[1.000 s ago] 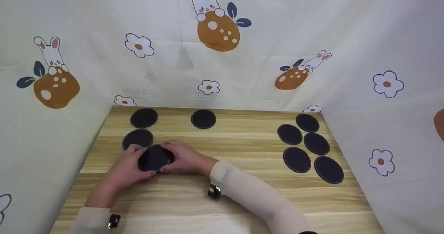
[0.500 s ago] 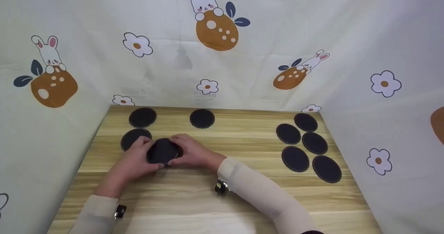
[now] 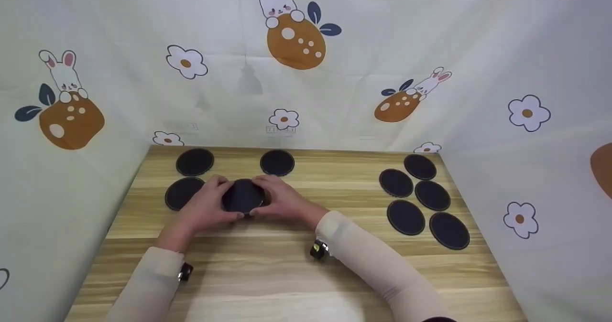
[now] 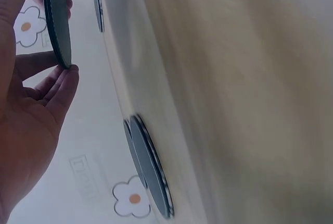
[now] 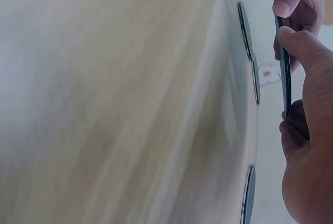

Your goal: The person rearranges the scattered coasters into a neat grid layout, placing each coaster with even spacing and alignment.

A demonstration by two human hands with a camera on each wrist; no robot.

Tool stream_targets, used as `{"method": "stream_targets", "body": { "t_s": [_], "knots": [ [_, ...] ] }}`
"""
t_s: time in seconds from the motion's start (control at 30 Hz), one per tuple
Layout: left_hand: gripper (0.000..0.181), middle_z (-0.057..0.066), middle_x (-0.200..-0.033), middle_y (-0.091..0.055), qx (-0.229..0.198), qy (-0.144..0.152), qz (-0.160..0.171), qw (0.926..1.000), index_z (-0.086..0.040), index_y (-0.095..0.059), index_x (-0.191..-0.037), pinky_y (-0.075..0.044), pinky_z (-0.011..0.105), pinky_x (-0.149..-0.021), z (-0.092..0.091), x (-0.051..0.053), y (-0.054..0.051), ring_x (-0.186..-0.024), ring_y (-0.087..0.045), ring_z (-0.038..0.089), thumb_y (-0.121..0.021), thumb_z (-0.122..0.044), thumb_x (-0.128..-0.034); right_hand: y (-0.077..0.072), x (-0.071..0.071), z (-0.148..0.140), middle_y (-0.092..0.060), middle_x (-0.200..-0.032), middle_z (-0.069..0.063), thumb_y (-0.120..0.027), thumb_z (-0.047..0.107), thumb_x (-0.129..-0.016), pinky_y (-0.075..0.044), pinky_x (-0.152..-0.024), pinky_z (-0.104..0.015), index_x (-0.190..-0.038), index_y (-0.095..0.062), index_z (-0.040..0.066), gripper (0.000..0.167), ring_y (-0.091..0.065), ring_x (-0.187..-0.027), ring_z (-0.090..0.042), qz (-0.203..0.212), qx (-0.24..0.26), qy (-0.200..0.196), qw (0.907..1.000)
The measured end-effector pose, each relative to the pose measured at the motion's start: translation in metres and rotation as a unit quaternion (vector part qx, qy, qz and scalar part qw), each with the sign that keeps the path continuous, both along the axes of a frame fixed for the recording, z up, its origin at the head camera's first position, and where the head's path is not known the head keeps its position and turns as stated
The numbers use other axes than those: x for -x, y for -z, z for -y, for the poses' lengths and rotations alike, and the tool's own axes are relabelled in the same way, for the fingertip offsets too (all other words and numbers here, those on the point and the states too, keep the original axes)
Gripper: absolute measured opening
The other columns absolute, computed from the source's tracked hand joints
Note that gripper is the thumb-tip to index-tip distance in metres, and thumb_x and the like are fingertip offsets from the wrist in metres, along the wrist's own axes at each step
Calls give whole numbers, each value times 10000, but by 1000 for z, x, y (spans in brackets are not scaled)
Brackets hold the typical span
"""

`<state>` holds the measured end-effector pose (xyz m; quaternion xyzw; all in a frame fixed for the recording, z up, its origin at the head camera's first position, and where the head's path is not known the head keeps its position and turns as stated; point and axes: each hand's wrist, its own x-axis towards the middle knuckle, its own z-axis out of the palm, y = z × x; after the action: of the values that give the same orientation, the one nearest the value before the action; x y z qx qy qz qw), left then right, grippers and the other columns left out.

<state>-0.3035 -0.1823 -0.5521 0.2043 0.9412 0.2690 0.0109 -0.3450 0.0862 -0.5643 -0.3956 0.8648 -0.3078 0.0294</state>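
Note:
A round black coaster (image 3: pixel 243 196) is held between both hands over the back left part of the table. My left hand (image 3: pixel 206 206) grips its left edge with thumb and fingers. The opposite edge is pinched by my right hand (image 3: pixel 283 198). Both wrist views show the raised coaster (image 4: pixel 58 21) off the tabletop, seen nearly edge-on, with a stitched rim. Closest to my left hand lies another black coaster (image 3: pixel 182 193), its right side partly covered by that hand. Behind the hands, a single coaster (image 3: pixel 277 162) lies flat.
At the back left corner there is one more coaster (image 3: pixel 195 162). Several coasters lie flat in a loose cluster on the right, among them a front one (image 3: pixel 449 230). White printed curtains (image 3: pixel 325 97) enclose the wooden table (image 3: pixel 287 274) at the back and sides.
Both hands have carried the coaster rightward and toward the back of the table, keeping their hold. The coasters lying on the table have stayed put; the head view has shifted slightly.

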Motion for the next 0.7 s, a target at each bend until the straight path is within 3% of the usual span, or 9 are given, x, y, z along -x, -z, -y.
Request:
{"method": "stream_targets", "body": {
  "t_s": [0.37, 0.7],
  "knots": [
    [968, 242, -1560, -459, -356, 290, 132, 9989, 64, -513, -1603, -449, 594, -1208, -44, 36, -2, -1407, -537, 430, -947, -409, -879, -4, 16, -49, -511, -1653, -151, -923, 337, -932, -314, -1312, -385, -1627, -500, -19, 888, -439, -1564, -295, 263, 272, 498, 9980],
    [974, 270, -1587, -467, -420, 541, -76, 9976, 69, -505, -1606, -404, 595, -1246, -79, 64, -2, -1459, -491, 455, -945, -407, -879, -11, 22, -86, -450, -1704, -125, -894, 408, -955, -307, -1317, -427, -1674, -472, 63, 902, -402, -1589, -286, 555, 352, 981, 9930]
  ]
}}
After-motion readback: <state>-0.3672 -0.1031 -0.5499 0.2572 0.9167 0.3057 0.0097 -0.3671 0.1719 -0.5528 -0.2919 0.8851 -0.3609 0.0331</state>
